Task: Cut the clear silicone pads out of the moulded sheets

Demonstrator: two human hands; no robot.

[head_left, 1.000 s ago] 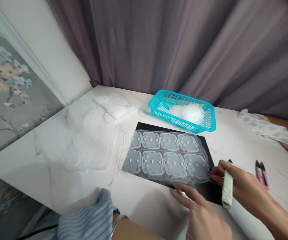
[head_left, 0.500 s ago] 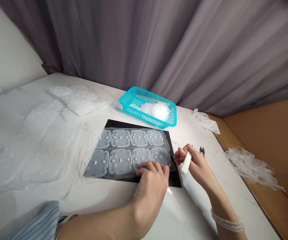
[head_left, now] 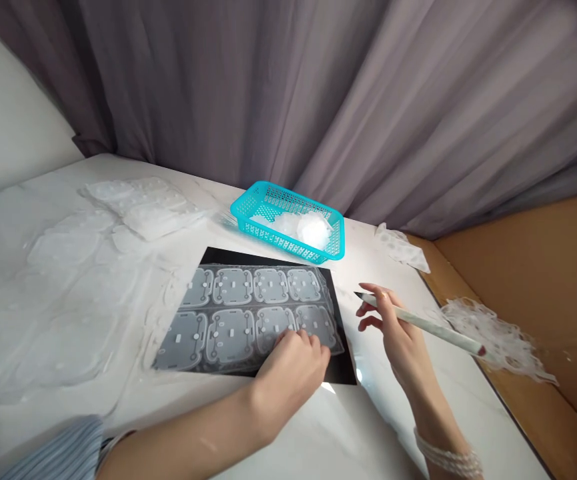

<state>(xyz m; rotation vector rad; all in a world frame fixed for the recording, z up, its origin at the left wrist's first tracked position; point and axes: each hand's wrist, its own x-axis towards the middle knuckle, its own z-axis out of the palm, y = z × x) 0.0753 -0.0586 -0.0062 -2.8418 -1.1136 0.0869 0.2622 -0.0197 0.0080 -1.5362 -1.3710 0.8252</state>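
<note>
A translucent moulded sheet [head_left: 231, 339] with rows of rounded rectangular panels lies on a black board [head_left: 349, 363]. My left hand [head_left: 295, 363] is closed at the sheet's near right part, its fingers curled down onto a panel; the fingertips are partly hidden. Right of the board, my right hand [head_left: 393, 320] is raised above the table. Between its thumb and fingers is a slim white pen-like tool [head_left: 431, 328] with a dark pointed tip aimed left and a reddish back end. Its tip is apart from the sheet.
Behind the board stands a turquoise basket [head_left: 288, 248] with white translucent pieces in it. More translucent sheets [head_left: 68, 307] are spread on the left. On the right lie a tangle of clear offcuts [head_left: 493, 340] and a dotted translucent piece [head_left: 402, 248]. A grey curtain [head_left: 228, 100] hangs behind.
The pen-like tool has turned in my right hand, from its end pointing toward me to its dark tip pointing left. My left hand stays on the sheet; the view has shifted slightly.
</note>
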